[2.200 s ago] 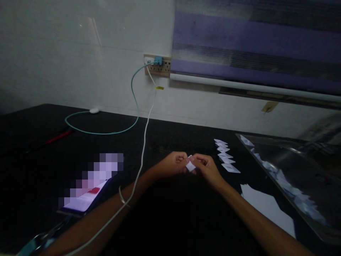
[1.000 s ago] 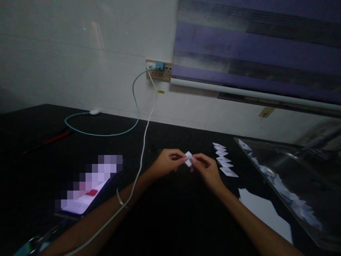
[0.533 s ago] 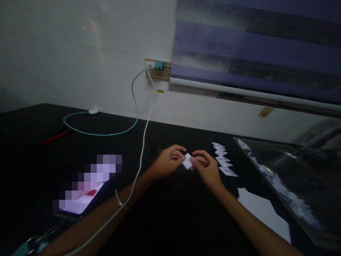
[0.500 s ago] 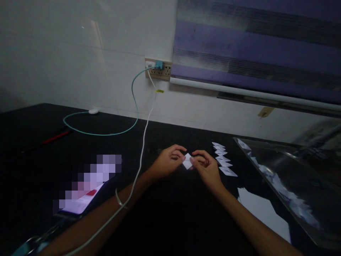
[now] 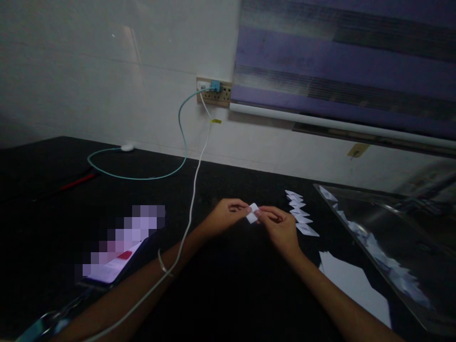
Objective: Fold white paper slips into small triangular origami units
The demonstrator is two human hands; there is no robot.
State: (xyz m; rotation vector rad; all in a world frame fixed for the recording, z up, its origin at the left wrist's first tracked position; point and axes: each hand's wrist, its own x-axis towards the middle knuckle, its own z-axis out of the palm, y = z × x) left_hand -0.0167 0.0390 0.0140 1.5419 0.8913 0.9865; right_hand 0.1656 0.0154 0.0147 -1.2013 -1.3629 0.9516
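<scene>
My left hand (image 5: pixel 223 217) and my right hand (image 5: pixel 280 227) meet over the black counter (image 5: pixel 228 285), and both pinch a small folded white paper piece (image 5: pixel 252 213) between fingertips. The paper is held just above the counter, tilted. To the right of my right hand lies a row of several similar folded white paper pieces (image 5: pixel 299 213). A larger white paper sheet (image 5: pixel 356 285) lies flat by my right forearm.
A lit phone (image 5: pixel 114 263) lies at the left, with a white cable (image 5: pixel 194 185) running up to a wall socket (image 5: pixel 213 91). A teal cable (image 5: pixel 142 176) loops across the back left near a red pen (image 5: pixel 76 182). A steel sink (image 5: pixel 392 247) with paper scraps is on the right.
Both hands have kept hold of the small paper piece, turning and working it slightly between the fingertips. The view has shifted a little; nothing else on the counter has moved.
</scene>
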